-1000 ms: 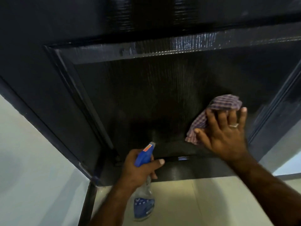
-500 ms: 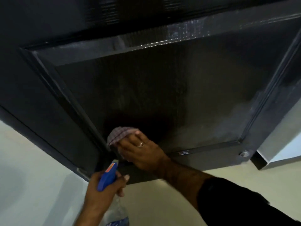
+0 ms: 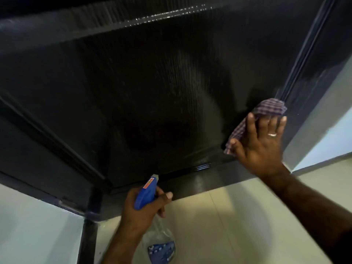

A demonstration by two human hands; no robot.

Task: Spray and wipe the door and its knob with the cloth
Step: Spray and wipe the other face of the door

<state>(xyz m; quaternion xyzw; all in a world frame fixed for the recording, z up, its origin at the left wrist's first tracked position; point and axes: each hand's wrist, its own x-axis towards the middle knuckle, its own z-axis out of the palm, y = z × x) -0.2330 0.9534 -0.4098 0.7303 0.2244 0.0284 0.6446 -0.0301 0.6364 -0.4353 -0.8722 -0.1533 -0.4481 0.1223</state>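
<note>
at 3 o'clock on the door (image 3: 152,96), lower panel, right hand (image 3: 261,143) presses cloth (image 3: 266,111) flat, fingers straight. panel shows a damp sheen: wiping looks under way; knob not in view, likely left. at 6 o'clock, left hand (image 3: 141,212) clenched round bottle (image 3: 158,239); clear, liquid level unclear.

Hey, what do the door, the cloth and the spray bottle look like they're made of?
Door: probably painted or lacquered wood, dark and glossy; light glints on the panel moulding and fine vertical streaks show.
Cloth: woven fabric, likely cotton, purple-and-white check, crumpled under the right hand.
Spray bottle: clear plastic body with a blue label, opaque blue plastic trigger head, held by the left hand.
</note>
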